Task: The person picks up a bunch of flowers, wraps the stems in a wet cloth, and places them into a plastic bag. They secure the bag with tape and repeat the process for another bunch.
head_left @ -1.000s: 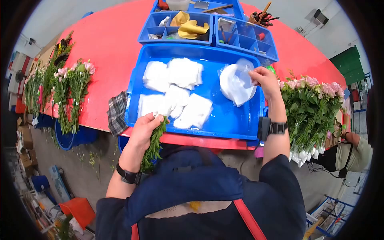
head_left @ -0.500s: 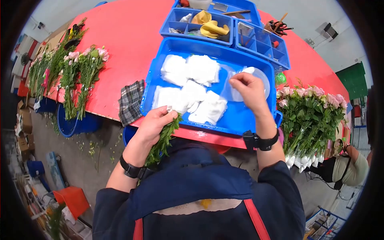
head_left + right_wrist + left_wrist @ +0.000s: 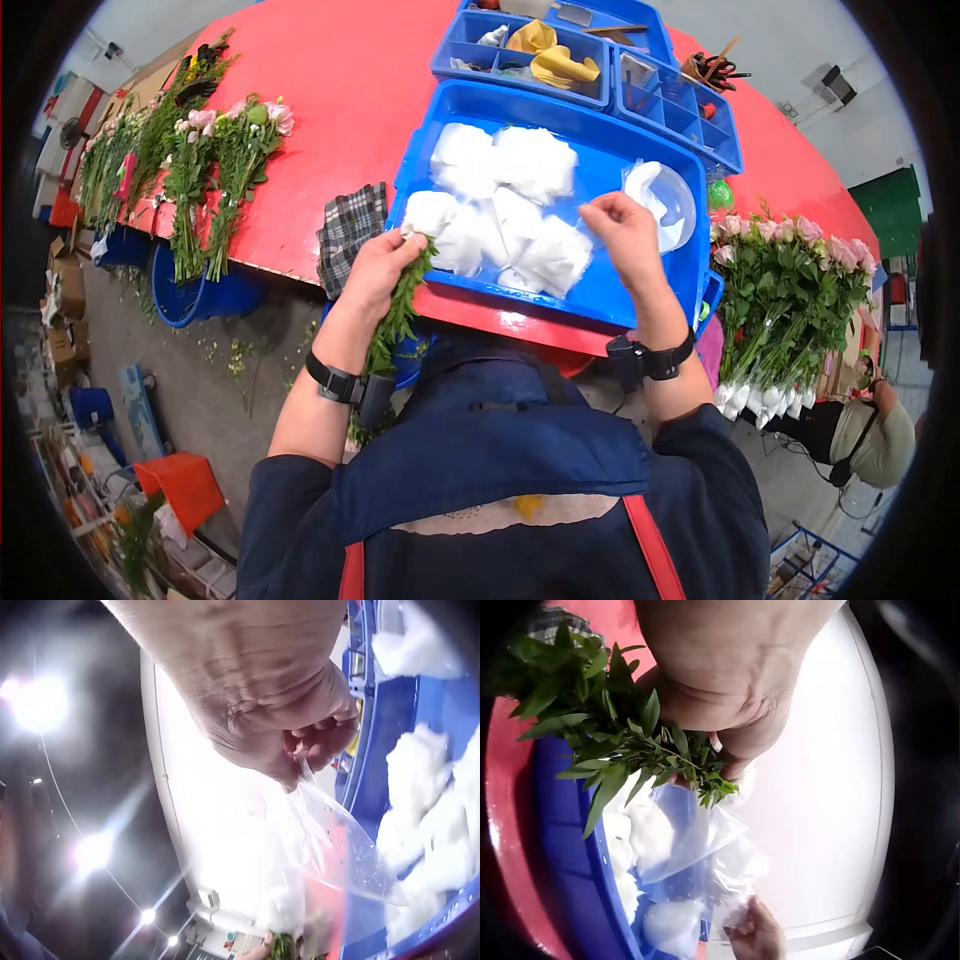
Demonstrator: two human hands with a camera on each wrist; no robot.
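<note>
In the head view my left hand (image 3: 382, 268) grips a bunch of green leafy stems (image 3: 395, 315) just outside the tray's front left corner. White cotton (image 3: 430, 212) shows beside its fingertips, and the leaves hang down toward my lap. Over the right half of the blue tray (image 3: 620, 120), my right hand (image 3: 625, 228) pinches a clear plastic bag (image 3: 330, 832) between thumb and fingertips. In the left wrist view the bag stretches between the two hands. White cotton pads (image 3: 535, 160) lie in the tray, with a round clear tub (image 3: 680, 210) at its right end.
Bunches of pink roses (image 3: 790, 280) with white-wrapped stem ends stand at the right. More flower bunches (image 3: 225, 170) lie along the red table (image 3: 320, 70) on the left. Compartment boxes (image 3: 660, 115) sit behind the tray, and a checked cloth (image 3: 350, 235) hangs at the table edge.
My right hand has moved left from the tub toward my left hand, bringing the clear plastic bag. The left hand keeps hold of the leafy stems. The head view has shifted.
</note>
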